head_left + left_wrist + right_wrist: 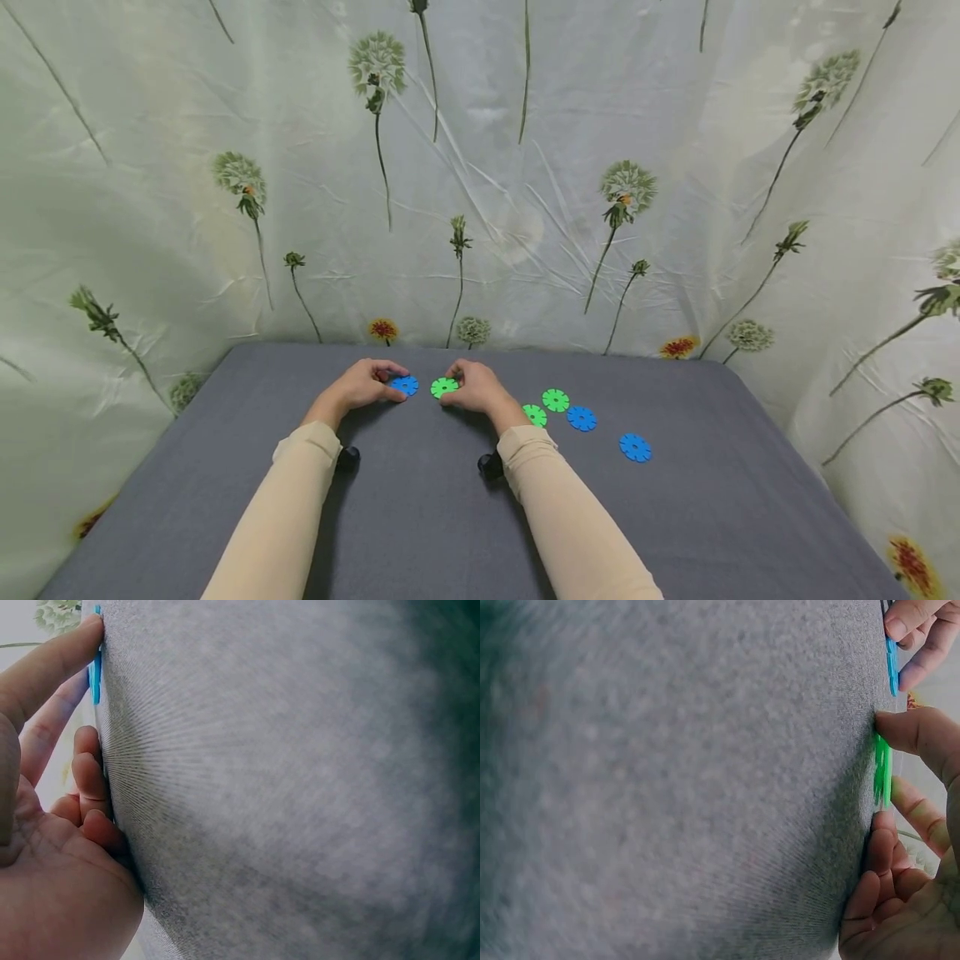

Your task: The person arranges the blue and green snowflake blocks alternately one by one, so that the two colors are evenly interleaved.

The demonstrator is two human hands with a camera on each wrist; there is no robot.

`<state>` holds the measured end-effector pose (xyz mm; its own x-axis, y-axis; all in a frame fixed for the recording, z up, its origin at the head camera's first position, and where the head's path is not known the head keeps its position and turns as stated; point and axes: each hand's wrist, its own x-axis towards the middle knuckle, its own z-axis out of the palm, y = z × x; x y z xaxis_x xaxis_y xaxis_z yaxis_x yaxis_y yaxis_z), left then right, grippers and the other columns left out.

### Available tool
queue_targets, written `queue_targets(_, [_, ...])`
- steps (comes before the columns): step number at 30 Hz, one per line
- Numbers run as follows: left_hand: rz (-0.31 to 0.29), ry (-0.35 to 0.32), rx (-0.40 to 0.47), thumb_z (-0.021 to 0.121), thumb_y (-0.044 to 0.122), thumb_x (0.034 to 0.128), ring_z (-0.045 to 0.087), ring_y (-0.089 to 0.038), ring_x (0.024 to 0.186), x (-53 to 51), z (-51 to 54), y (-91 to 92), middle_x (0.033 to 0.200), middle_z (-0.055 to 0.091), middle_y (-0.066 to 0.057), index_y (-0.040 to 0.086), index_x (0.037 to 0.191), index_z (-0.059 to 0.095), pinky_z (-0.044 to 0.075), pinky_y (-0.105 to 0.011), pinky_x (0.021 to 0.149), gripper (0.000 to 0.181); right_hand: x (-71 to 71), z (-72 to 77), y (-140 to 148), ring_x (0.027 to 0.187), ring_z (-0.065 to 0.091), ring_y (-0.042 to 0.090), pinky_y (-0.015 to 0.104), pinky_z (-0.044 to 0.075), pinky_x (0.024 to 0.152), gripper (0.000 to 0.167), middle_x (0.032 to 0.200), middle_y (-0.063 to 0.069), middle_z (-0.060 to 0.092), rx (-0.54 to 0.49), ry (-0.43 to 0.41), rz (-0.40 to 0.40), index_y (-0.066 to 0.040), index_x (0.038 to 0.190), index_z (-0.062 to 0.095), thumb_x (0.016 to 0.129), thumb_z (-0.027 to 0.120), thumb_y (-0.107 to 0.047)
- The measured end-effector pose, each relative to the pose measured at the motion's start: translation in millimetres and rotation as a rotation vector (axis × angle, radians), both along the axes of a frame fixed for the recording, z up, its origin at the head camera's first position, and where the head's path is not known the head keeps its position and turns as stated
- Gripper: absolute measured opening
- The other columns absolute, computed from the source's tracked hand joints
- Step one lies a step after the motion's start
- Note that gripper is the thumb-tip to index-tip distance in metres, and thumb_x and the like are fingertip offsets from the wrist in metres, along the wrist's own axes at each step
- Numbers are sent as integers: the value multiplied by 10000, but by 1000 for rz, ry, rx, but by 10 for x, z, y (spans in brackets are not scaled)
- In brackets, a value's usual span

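Observation:
My left hand (362, 387) pinches a blue notched plastic disc (407, 385) between thumb and forefinger near the far side of the table. Just to its right, my right hand (478, 388) holds a green notched disc (442, 387) by its edges, thumb on the near side. A small gap separates the two discs. Seen edge-on in the right wrist view, the green disc (883, 772) lies low against the cloth, with the blue disc (892, 666) beyond it. In the left wrist view, fingertips partly cover the blue disc (95, 679).
Right of my hands lie two more green discs, one (556, 400) farther back and one (536, 415) partly behind the right wrist. Two blue discs, one (582, 418) beside them and one (636, 447) farther right, rest on the grey tablecloth (420, 517). A flowered curtain (495, 183) hangs behind.

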<state>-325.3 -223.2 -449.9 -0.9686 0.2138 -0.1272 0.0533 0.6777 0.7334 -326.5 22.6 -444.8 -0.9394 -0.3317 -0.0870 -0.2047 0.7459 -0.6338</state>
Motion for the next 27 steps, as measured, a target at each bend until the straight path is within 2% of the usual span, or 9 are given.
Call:
queue_targets(9, [-15, 3, 7, 871, 197, 897, 520, -266, 979, -3, -2, -24, 1146, 622, -165, 85, 1346, 751, 432, -341, 793, 479, 19, -12, -35, 943, 571, 199, 401, 520, 877, 415, 1130, 104, 662, 24, 9, -12, -127, 1311, 691, 951, 809, -296])
queue_targets(15, [-6, 0, -1, 876, 207, 895, 524, -279, 1011, -1, -7, -26, 1178, 622, -175, 95, 1349, 753, 434, -351, 816, 483, 31, -19, -52, 966, 547, 218, 436, 497, 894, 416, 1108, 101, 623, 32, 10, -43, -165, 1302, 697, 941, 816, -334])
queue_targets(20, [-4, 5, -8, 876, 207, 893, 517, -276, 994, 1, -3, -21, 1152, 619, -170, 88, 1348, 751, 422, -345, 801, 487, 43, -22, -58, 1047, 568, 257, 510, 491, 978, 424, 1143, 105, 620, 46, 18, -55, -193, 1316, 699, 944, 807, -365])
queue_targets(27, [0, 10, -13, 879, 213, 891, 513, -266, 975, -12, -27, -13, 1136, 625, -159, 94, 1344, 755, 415, -343, 789, 484, 71, -29, -53, 1161, 572, 329, 576, 453, 1084, 423, 1222, 136, 611, 15, -11, -65, -206, 1344, 691, 966, 800, -361])
